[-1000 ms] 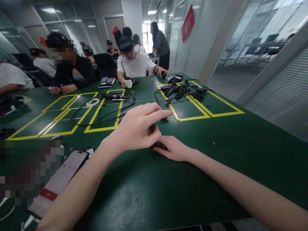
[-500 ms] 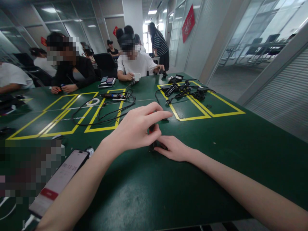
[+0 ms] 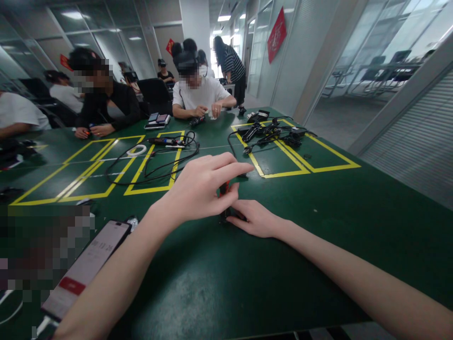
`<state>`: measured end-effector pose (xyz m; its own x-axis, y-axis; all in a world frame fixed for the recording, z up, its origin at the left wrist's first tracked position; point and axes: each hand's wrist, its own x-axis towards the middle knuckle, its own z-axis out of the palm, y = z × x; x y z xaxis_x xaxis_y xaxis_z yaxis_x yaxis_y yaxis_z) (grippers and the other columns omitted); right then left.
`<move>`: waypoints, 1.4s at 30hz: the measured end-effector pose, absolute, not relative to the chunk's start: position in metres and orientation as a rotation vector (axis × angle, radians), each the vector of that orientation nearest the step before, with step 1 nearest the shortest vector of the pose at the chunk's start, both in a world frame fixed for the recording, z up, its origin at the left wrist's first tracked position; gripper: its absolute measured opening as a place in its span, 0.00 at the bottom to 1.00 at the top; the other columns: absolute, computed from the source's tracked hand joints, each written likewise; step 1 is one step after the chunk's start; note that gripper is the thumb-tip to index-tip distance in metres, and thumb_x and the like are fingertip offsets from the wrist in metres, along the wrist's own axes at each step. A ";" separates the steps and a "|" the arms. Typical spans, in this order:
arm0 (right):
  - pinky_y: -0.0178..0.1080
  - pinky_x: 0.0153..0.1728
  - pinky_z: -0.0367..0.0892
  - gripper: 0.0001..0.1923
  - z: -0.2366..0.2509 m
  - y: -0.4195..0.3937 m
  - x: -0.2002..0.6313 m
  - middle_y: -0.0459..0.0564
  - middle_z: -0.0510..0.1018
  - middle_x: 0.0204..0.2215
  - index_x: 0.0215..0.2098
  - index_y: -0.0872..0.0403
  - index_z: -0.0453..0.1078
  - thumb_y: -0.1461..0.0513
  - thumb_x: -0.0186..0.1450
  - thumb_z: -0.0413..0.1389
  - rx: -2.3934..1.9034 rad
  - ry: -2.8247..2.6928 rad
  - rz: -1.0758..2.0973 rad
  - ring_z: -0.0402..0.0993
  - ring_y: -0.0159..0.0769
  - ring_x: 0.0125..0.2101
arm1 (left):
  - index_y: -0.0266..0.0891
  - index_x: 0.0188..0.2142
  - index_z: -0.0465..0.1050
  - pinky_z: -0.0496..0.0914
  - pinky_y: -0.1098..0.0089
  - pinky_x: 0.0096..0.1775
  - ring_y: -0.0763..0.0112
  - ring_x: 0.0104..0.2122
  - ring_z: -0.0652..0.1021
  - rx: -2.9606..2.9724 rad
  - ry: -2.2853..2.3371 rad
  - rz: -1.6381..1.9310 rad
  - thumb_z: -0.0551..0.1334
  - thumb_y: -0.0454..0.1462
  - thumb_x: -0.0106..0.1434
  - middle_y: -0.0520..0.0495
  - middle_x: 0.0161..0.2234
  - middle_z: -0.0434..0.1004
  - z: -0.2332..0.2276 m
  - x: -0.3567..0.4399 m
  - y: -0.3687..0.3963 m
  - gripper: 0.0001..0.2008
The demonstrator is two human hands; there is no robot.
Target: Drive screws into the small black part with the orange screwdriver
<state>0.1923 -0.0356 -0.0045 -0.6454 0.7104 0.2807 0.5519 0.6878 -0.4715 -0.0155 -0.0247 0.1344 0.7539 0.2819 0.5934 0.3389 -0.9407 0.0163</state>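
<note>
Your left hand [image 3: 201,189] hovers over the middle of the green surface [image 3: 318,226], thumb and forefinger pinched on the red top of a small red-and-black part [image 3: 224,189]. Your right hand [image 3: 256,218] lies flat on the surface just beside it, fingertips pressed against the black base of the same part, steadying it. The part stands between your two hands, mostly hidden by them, so what it is cannot be told.

By your left forearm a phone [image 3: 83,270] lies face up with its screen lit. Further out, yellow tape marks boxes on the surface; a black cable [image 3: 148,172] loops across one, with a white ring [image 3: 136,150] near it, and a tangle of black gear [image 3: 271,132] sits in another, to the right.

Across the surface a person in white [image 3: 200,97] has both hands on a small white thing, and a person in black [image 3: 106,106] rests their hands on the surface.
</note>
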 end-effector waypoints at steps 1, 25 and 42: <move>0.41 0.41 0.72 0.11 -0.004 -0.036 0.192 0.54 0.83 0.39 0.53 0.56 0.72 0.62 0.74 0.57 -0.977 -2.450 0.479 0.80 0.43 0.37 | 0.34 0.54 0.78 0.72 0.68 0.40 0.67 0.39 0.79 -2.843 -0.494 -0.949 0.59 0.29 0.68 0.44 0.42 0.80 0.135 -0.015 -0.024 0.17; 0.43 0.43 0.73 0.11 -0.003 -0.037 0.192 0.57 0.84 0.43 0.53 0.56 0.72 0.63 0.73 0.58 -0.967 -2.438 0.495 0.82 0.46 0.41 | 0.34 0.55 0.77 0.73 0.69 0.41 0.67 0.41 0.80 -2.836 -0.495 -0.935 0.58 0.28 0.65 0.41 0.47 0.79 0.132 -0.013 -0.027 0.20; 0.43 0.43 0.74 0.12 -0.002 -0.037 0.192 0.56 0.84 0.42 0.54 0.56 0.71 0.62 0.74 0.57 -0.999 -2.457 0.501 0.82 0.45 0.40 | 0.38 0.56 0.75 0.72 0.73 0.35 0.74 0.34 0.79 -2.813 -0.549 -0.911 0.55 0.28 0.70 0.43 0.48 0.80 0.132 -0.013 -0.026 0.19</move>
<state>0.1925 -0.0366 -0.0025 -0.6433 0.7205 0.2588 0.5618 0.6739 -0.4797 -0.0132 -0.0264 0.1319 0.7509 0.2996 0.5886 0.3807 -0.9246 -0.0150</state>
